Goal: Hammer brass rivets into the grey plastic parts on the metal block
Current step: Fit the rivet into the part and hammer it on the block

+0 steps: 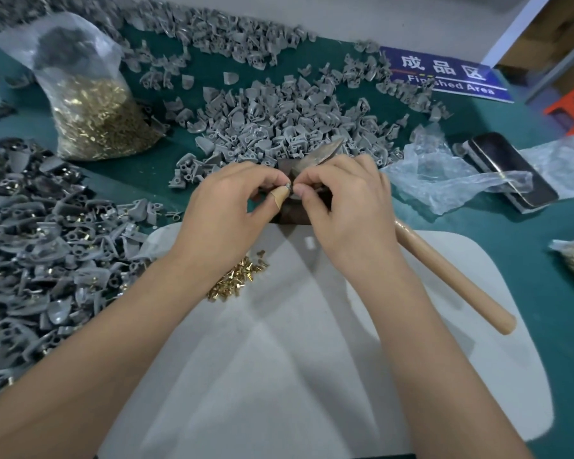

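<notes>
A small grey plastic part (288,187) is pinched between the fingertips of both hands over a dark metal block (290,217), which sits at the middle of the desk (544,246), just beyond the far edge of a white mat (312,359). The left hand (227,213) curls its thumb and forefinger round the part; the thumb wears a tan bandage. The right hand (343,207) pinches the same part from the other side. A hammer lies under the right hand, head (325,154) by the block, its wooden handle (451,276) running toward the mat's right edge. Loose brass rivets (237,278) lie on the mat below the left wrist. Heaps of grey parts (279,117) cover the desk's far and left sides. A clear bag of rivets (90,104) stands at the far left.
</notes>
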Action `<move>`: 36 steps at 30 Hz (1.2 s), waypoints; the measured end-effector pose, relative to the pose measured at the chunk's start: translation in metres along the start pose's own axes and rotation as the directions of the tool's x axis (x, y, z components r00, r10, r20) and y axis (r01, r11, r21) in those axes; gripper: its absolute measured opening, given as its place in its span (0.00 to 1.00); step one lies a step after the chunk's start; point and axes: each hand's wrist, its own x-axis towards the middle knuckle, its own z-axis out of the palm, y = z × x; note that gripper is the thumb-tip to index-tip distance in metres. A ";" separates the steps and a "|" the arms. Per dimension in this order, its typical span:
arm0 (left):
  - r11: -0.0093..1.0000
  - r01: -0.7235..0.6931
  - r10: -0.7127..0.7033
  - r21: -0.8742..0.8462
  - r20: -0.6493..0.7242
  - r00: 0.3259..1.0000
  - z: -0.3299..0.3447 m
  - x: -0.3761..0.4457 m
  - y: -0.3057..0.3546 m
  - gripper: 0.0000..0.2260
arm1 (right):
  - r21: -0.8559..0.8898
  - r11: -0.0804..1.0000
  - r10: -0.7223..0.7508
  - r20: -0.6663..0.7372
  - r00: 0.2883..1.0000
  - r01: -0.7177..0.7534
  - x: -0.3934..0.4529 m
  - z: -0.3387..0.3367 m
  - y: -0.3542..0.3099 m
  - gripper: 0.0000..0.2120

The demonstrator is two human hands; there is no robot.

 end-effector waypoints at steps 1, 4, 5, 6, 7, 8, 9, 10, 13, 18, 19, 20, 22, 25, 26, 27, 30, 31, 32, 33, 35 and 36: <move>1.000 0.000 0.000 0.002 0.001 1.000 0.000 0.000 0.000 0.04 | -0.012 1.000 0.000 0.000 1.000 0.000 0.000 0.000 0.000 0.04; 1.000 0.001 -0.001 0.007 0.001 1.000 0.000 0.000 -0.001 0.03 | -0.034 0.999 0.003 0.012 1.000 -0.003 0.000 0.000 -0.001 0.05; 1.000 -0.001 0.001 0.007 0.000 1.000 0.000 0.000 -0.001 0.03 | -0.034 0.999 0.008 0.015 1.000 -0.007 0.000 -0.001 -0.001 0.05; 1.000 -0.004 0.004 0.007 -0.001 1.000 0.000 0.000 -0.001 0.03 | -0.036 0.999 0.016 0.017 1.000 -0.015 0.001 -0.001 -0.001 0.05; 1.000 -0.006 0.006 0.007 -0.004 1.000 0.000 0.000 -0.001 0.03 | -0.040 0.999 0.026 0.018 1.000 -0.025 0.001 -0.001 -0.002 0.05; 1.000 -0.007 0.007 0.007 -0.005 1.000 0.000 0.000 -0.001 0.03 | -0.048 0.998 0.037 0.019 0.999 -0.036 0.002 -0.001 -0.003 0.05; 1.000 -0.006 0.006 0.008 -0.006 1.000 0.000 0.000 -0.001 0.03 | -0.055 0.997 0.046 0.020 0.999 -0.045 0.002 -0.001 -0.004 0.05; 1.000 -0.005 0.005 0.008 -0.005 1.000 0.000 0.000 -0.001 0.03 | -0.060 0.997 0.052 0.019 0.998 -0.051 0.002 0.000 -0.004 0.05; 1.000 -0.002 0.002 0.009 -0.002 1.000 0.000 0.000 -0.001 0.03 | -0.050 0.997 0.063 0.013 0.998 -0.062 0.002 0.000 -0.005 0.05; 1.000 -0.001 0.001 0.012 0.005 1.000 -0.001 0.000 0.001 0.03 | 0.023 0.997 0.077 -0.012 0.997 -0.077 0.002 0.001 -0.006 0.04; 1.000 0.000 0.000 0.014 0.002 1.000 -0.001 0.000 0.001 0.03 | 0.029 0.997 0.077 -0.014 0.997 -0.077 0.002 0.002 -0.006 0.04; 1.000 0.000 0.000 0.017 -0.001 1.000 -0.001 0.000 0.001 0.03 | 0.033 0.996 0.080 -0.012 0.997 -0.079 0.002 0.002 -0.005 0.04; 1.000 -0.001 0.001 0.019 -0.009 1.000 -0.001 0.000 0.001 0.03 | 0.036 0.995 0.088 0.005 0.996 -0.088 0.003 0.001 -0.006 0.04; 1.000 -0.007 0.007 0.020 -0.012 1.000 -0.002 0.000 0.001 0.03 | -0.002 0.997 0.082 0.031 0.996 -0.082 0.005 -0.002 -0.008 0.05; 1.000 -0.009 0.009 0.020 -0.012 1.000 -0.002 0.000 0.001 0.03 | -0.027 0.997 0.070 0.039 0.997 -0.069 0.006 -0.004 -0.009 0.05; 1.000 -0.011 0.012 0.020 -0.013 1.000 -0.002 0.000 0.001 0.04 | -0.046 0.998 0.055 0.050 0.997 -0.053 0.007 -0.005 -0.010 0.06; 1.000 -0.023 0.024 0.017 -0.017 1.000 -0.002 -0.001 0.001 0.05 | -0.102 0.995 0.008 0.081 0.997 0.001 0.010 -0.011 -0.015 0.08; 1.000 -0.024 0.025 0.017 -0.018 1.000 -0.002 -0.001 0.001 0.05 | -0.154 0.988 -0.004 0.085 0.996 0.017 0.011 -0.012 -0.017 0.08; 1.000 -0.023 0.024 0.015 -0.019 1.000 -0.002 -0.001 0.001 0.06 | -0.214 0.976 -0.015 0.088 0.996 0.034 0.012 -0.013 -0.019 0.09; 1.000 -0.023 0.023 0.013 -0.022 0.999 -0.002 -0.001 0.001 0.07 | -0.264 0.963 -0.025 0.094 0.995 0.050 0.013 -0.014 -0.020 0.10; 1.000 -0.026 0.026 0.016 -0.034 0.999 -0.002 0.000 0.001 0.08 | -0.288 0.956 -0.028 0.118 0.993 0.061 0.015 -0.015 -0.019 0.10; 0.999 -0.027 0.028 0.016 -0.039 0.999 -0.002 0.000 0.001 0.08 | -0.273 0.961 -0.017 0.128 0.992 0.051 0.016 -0.016 -0.019 0.10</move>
